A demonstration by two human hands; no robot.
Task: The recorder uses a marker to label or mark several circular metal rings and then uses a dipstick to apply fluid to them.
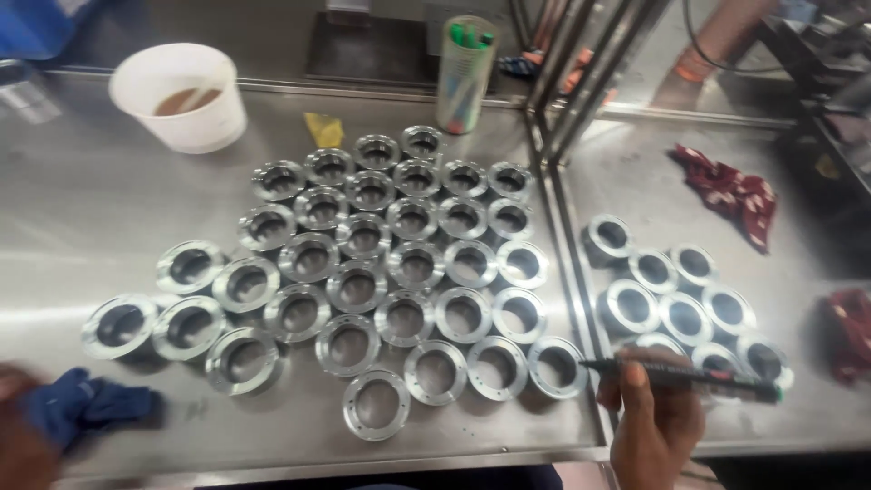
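Gripping black marker (pixel 682 378) in right hand (pixel 655 426), left hand (pixel 23 436) clutching blue cloth (pixel 86 404), metal rings (pixel 390 263) btwn, white cup (pixel 180 95) behind.

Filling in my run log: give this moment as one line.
right hand: holds marker | left hand: on blue cloth | metal rings: on steel table

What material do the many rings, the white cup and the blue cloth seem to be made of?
Rings: likely machined metal; bright silver, sharp reflections.
White cup: probably plastic or paper; matte, opaque wall.
Blue cloth, by the left hand: fabric; soft crumpled folds, blurred.
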